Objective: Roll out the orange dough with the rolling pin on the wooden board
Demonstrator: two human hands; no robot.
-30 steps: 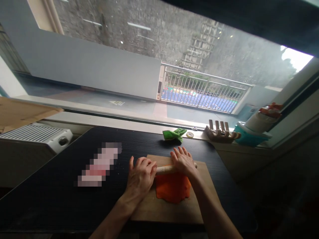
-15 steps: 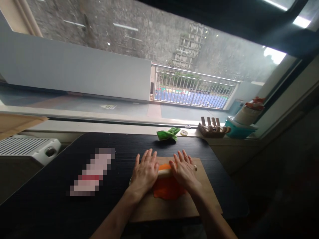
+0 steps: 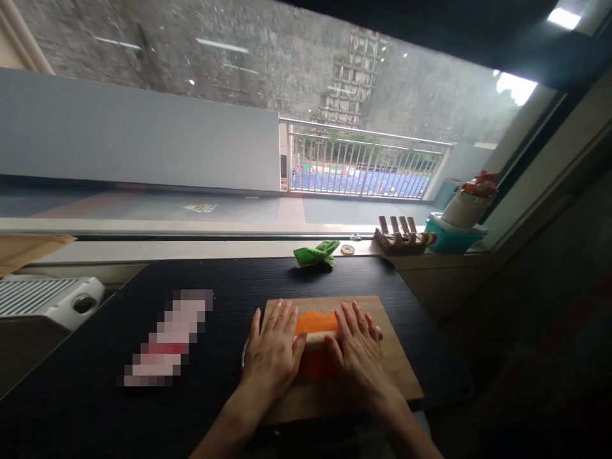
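Note:
An orange sheet of dough (image 3: 315,320) lies flat on a wooden board (image 3: 401,373), with a pale wooden rolling pin (image 3: 318,340) across it. My left hand (image 3: 273,350) rests on the pin's left part, palm down, fingers stretched forward. On the pin's right part lies my right hand (image 3: 358,347), also palm down with its fingers extended and spread. The pin's right knob shows just beyond my right fingers; its left end is hidden under my left hand. Orange dough shows on both the far and near sides of the pin.
A green cloth (image 3: 315,254) lies at the back edge of the black table (image 3: 229,331), near a small roll of tape (image 3: 347,250). A pixelated pinkish object (image 3: 169,338) is on the left. A brown rack (image 3: 404,236) and teal box (image 3: 454,234) stand on the sill.
The rolling pin and both hands have moved toward me over the dough, so more orange shows beyond the pin. The camera view has shifted slightly.

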